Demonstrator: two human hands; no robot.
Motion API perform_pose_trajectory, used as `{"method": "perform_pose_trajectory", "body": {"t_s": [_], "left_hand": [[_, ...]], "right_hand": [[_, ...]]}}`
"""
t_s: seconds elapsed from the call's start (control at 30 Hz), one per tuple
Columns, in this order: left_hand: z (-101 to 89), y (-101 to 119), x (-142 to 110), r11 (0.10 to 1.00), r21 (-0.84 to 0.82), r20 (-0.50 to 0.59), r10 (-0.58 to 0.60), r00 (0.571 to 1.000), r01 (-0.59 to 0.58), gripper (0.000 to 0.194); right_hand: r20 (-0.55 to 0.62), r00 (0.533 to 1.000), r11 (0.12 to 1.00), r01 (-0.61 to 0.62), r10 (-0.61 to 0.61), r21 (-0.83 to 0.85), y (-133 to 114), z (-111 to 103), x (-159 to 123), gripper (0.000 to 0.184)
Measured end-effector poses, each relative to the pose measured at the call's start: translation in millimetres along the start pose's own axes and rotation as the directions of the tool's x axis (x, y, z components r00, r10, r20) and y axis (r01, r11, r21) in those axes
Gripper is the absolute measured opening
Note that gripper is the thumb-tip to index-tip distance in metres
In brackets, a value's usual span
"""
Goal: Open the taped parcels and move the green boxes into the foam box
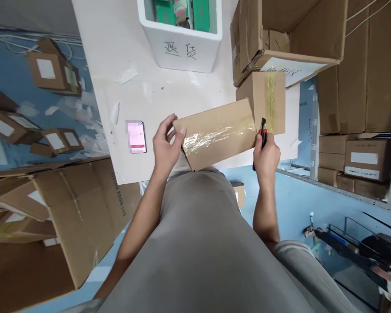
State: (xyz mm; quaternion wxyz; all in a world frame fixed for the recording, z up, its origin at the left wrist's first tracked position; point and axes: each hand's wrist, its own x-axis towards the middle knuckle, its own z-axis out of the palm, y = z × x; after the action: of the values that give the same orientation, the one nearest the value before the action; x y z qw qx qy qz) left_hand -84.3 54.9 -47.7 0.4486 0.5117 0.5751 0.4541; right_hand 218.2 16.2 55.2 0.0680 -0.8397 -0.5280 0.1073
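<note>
A taped cardboard box point(220, 132) lies tilted at the near edge of the white table, with shiny clear tape along its upper face. My left hand point(168, 145) grips the box's left end, thumb on top and fingers behind it. At the other end, my right hand point(266, 155) is closed round a black and red box cutter point(263, 130) that points away from me. That hand sits close against the box's right end; whether it touches cannot be made out. Just behind stands another cardboard box point(276, 100) sealed with yellowish tape.
A white foam box point(185, 54) with green packages inside stands at the back of the table point(137, 95). To the left lies a phone point(137, 137). A large open carton point(306, 48) rises at the back right. Several boxes fill the left floor and right shelf; a person's hand shows lower right.
</note>
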Motion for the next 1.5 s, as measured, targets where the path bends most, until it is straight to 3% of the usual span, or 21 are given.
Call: {"method": "perform_pose_trajectory", "body": {"t_s": [0.17,0.27,0.33,0.4,0.53,0.63,0.73,1.0,1.3,1.5], "left_hand": [[-13.9,7.8,-7.2,0.968,0.252,-0.11,0.013,0.994,0.015,0.083],[-25.2,29.1,-5.9,0.873,0.487,-0.134,0.064,0.989,0.01,0.077],[-22.6,51.1,-5.5,0.798,0.602,-0.084,0.109,0.991,-0.037,0.072],[-6.3,73.4,-5.8,0.762,0.637,0.01,0.139,0.99,-0.114,0.064],[55.8,95.6,-8.1,0.769,0.573,0.297,0.13,0.946,-0.285,0.054],[94.4,90.3,-10.9,0.742,0.575,0.392,0.121,0.912,-0.346,0.046],[107.8,80.0,-14.0,0.718,0.603,0.367,0.136,0.92,-0.347,0.044],[106.6,74.7,-16.5,0.731,0.594,0.336,0.153,0.93,-0.335,0.044],[109.2,70.9,-17.8,0.786,0.536,0.322,0.149,0.935,-0.31,0.046],[109.5,68.6,-17.8,0.806,0.507,0.319,0.152,0.935,-0.304,0.048]], "right_hand": [[0.105,0.994,0.987,-0.006,-0.011,0.163,-8.0,12.5,-17.3,0.046],[0.226,0.965,0.959,0.07,-0.135,0.275,-11.7,11.3,-20.4,0.045],[0.272,0.945,0.94,0.087,-0.183,0.329,-9.4,9.3,-18.3,0.045],[0.305,0.933,0.929,0.072,-0.192,0.364,-4.4,7.2,-13.9,0.045],[0.366,0.908,0.918,0.046,-0.202,0.393,5.5,2.9,-1.1,0.041],[0.389,0.892,0.917,0.065,-0.23,0.393,7.2,-1.3,8.8,0.034],[0.397,0.873,0.913,0.12,-0.284,0.389,3.8,-6.5,16.1,0.036],[0.443,0.828,0.932,0.246,-0.345,0.267,-14.6,-13.4,28.0,0.045],[0.456,0.853,0.965,0.257,-0.255,0.059,-39.2,-19.2,20.7,0.055],[0.472,0.857,0.961,0.27,-0.21,-0.063,-61.5,-31.7,19.9,0.051]]}}
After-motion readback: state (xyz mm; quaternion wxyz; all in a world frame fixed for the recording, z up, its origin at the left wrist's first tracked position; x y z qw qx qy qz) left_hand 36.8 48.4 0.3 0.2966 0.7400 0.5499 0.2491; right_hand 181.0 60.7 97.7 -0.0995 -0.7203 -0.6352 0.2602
